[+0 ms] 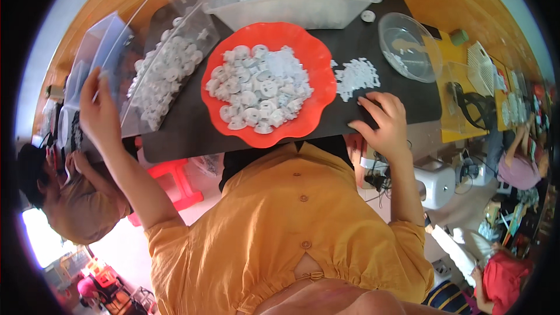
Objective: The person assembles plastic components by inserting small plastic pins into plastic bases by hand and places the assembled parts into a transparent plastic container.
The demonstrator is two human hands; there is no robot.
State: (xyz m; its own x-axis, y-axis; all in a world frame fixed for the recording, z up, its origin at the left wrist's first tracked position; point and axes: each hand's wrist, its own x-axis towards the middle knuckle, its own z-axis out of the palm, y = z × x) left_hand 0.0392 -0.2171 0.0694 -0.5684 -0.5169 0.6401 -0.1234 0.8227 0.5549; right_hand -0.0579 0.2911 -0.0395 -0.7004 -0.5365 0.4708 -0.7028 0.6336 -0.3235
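Right hand: the right hand (382,118) lies on the black mat (186,131), just right of the red bowl (312,61), fingers curled down with the tips pressed to the mat; I cannot tell whether a piece sits pinched under them.
Small heap: a loose heap of tiny white bits (357,77) lies on the mat just beyond those fingertips, between the red bowl and the clear round bowl (402,44).
Left hand: the left hand (99,111) is up at the far left of the red bowl, fingers together and raised against the wall of the clear tilted box (175,11); it looks to be touching or steadying that box, with nothing seen in its grip.
Tilted box: it leans toward the red bowl, white round parts (163,76) piled in its low end.
Red bowl: dead centre before the person, heaped with white round parts (259,84), touching neither hand.
Far tub: a clear tub (303,9) behind the red bowl, also full of the same pieces.
Step, as I read it: sorting, one hand at the box, the other working the small heap.
Next move calls for: a fine fingertip pinch on one tiny bit without scattering the heap.
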